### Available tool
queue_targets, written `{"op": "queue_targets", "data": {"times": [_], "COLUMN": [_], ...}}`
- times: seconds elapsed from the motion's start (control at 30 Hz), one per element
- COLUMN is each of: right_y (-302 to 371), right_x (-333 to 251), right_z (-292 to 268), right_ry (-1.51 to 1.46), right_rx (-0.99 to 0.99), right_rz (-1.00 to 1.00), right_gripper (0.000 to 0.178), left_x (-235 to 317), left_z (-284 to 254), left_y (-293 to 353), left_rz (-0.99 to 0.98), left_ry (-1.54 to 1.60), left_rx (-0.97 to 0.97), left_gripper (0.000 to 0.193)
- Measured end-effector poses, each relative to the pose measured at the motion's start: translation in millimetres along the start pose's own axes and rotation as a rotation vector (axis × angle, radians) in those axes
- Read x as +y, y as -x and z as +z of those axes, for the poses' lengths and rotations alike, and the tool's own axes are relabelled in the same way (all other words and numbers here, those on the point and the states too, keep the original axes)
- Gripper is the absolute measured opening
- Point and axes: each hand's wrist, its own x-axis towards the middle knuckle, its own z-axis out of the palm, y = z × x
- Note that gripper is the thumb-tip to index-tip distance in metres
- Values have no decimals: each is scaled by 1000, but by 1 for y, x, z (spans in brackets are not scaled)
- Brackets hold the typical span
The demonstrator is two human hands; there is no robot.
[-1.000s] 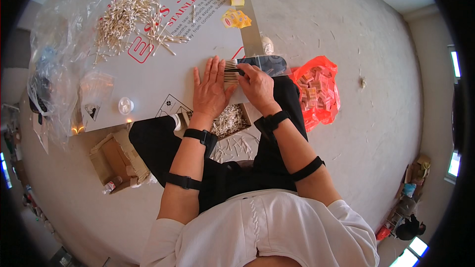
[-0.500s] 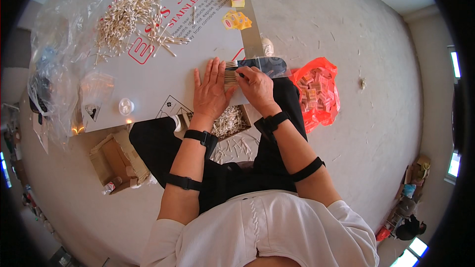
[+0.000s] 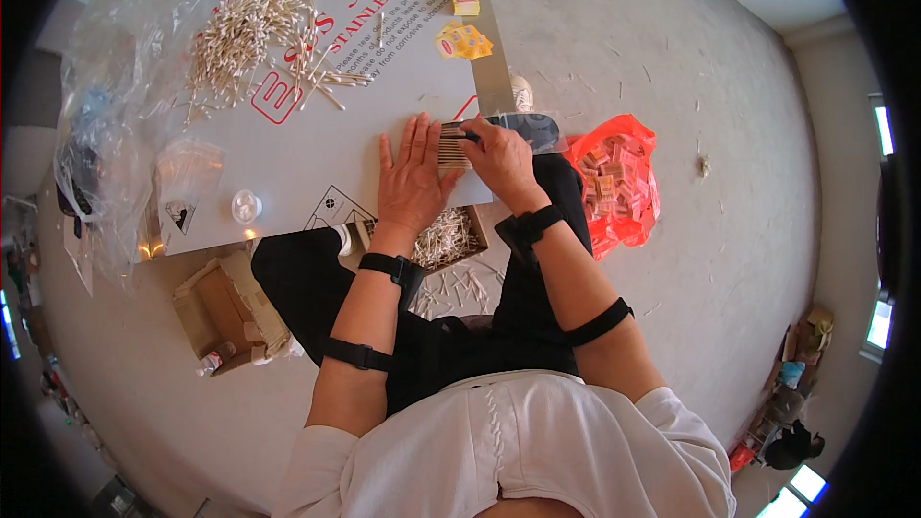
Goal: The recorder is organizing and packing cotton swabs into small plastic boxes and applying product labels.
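My left hand (image 3: 411, 173) lies flat on the grey sheet-covered table (image 3: 317, 149), its fingers stretched out and slightly apart. Right beside its forefinger, a row of thin wooden sticks (image 3: 451, 149) is lined up close together near the table's edge. They look like cotton swabs, though no white tips show at their far end. My right hand (image 3: 503, 165) is closed over the right side of this row, pinching a small dark tool (image 3: 469, 135) whose shape is mostly hidden. Beyond its knuckles, a dark rounded flat piece (image 3: 530, 126) with clear plastic reaches past the edge.
Loose cotton swabs (image 3: 245, 43) are heaped at the far left, near clear plastic bags (image 3: 115, 125). A small white round container (image 3: 247, 206) and yellow packets (image 3: 464, 40) stand on the table. Below are a swab-filled box (image 3: 447, 238), an open carton (image 3: 221, 312) and a red bag (image 3: 624, 182) of small packs.
My right hand has shifted slightly up over the row. The white swab tips seen at the row's far end no longer show. My left hand stays pressed flat in nearly the same place.
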Motion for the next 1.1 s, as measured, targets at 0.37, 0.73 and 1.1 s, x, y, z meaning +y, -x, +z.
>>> {"op": "queue_targets", "data": {"times": [0.37,0.73,1.1], "right_y": [-50,-61,-5], "right_x": [15,25,25], "right_z": [18,-19,-13], "right_ry": [-36,-129,64], "right_rx": [64,-235,-118], "right_rz": [-196,-127,-335], "right_gripper": [8,34,52], "left_x": [1,-4,-1], "left_z": [-2,0,-1], "left_y": [-1,2,-1], "left_rz": [2,12,31], "left_ry": [-1,-23,-4], "left_rx": [-35,-39,-29], "left_gripper": [73,71,70]}}
